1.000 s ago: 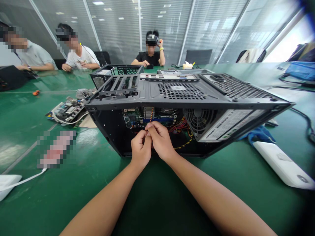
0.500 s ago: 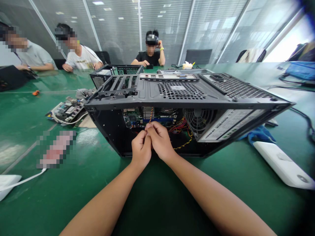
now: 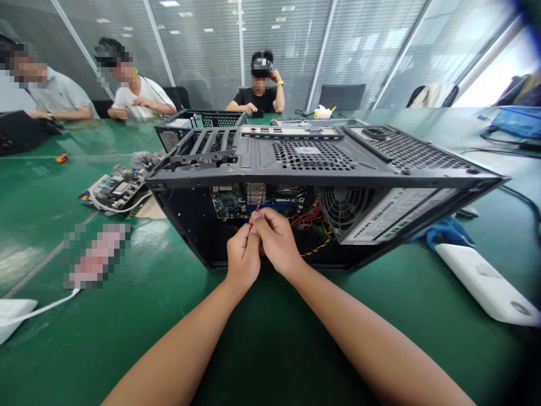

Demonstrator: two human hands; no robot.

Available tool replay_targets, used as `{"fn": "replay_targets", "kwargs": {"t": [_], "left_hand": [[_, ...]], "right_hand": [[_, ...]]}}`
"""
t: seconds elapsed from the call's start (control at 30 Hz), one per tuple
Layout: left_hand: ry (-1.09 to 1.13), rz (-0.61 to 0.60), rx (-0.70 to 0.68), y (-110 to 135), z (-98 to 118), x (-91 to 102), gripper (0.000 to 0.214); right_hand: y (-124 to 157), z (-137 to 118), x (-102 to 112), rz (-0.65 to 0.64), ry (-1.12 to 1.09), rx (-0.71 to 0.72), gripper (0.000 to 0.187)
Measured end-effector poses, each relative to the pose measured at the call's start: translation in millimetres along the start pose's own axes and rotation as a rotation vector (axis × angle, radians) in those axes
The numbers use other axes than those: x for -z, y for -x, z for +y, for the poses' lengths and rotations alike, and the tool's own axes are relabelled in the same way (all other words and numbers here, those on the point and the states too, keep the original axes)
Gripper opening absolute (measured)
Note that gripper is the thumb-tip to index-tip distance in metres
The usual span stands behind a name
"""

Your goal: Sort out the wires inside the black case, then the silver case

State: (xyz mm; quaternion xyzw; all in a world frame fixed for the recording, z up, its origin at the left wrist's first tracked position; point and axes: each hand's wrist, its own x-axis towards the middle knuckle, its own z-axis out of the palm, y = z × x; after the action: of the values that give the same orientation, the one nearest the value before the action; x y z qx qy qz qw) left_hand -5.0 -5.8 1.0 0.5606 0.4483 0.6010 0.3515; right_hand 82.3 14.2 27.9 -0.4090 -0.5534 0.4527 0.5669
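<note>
At the table's (image 3: 274, 338) middle, left hand (image 3: 243, 256) and right hand (image 3: 276, 239) pinch closed on the computer case's (image 3: 253, 163) twisted cable (image 3: 261, 195); gentle tension seems wise.

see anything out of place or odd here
The computer case stands rear panel up, side open, left hand and right hand pinching a twisted wire inside. A bare circuit board lies loose on the table.
</note>
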Motion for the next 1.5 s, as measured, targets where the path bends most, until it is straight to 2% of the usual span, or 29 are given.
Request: {"fn": "replay_targets", "kwargs": {"t": [1.5], "left_hand": [[0.031,0.004,0.015,-1.0,2.1,-1.4,0.031]], "right_hand": [[-0.8,-0.3,-0.5,0.012,-0.014,0.005,0.023]]}}
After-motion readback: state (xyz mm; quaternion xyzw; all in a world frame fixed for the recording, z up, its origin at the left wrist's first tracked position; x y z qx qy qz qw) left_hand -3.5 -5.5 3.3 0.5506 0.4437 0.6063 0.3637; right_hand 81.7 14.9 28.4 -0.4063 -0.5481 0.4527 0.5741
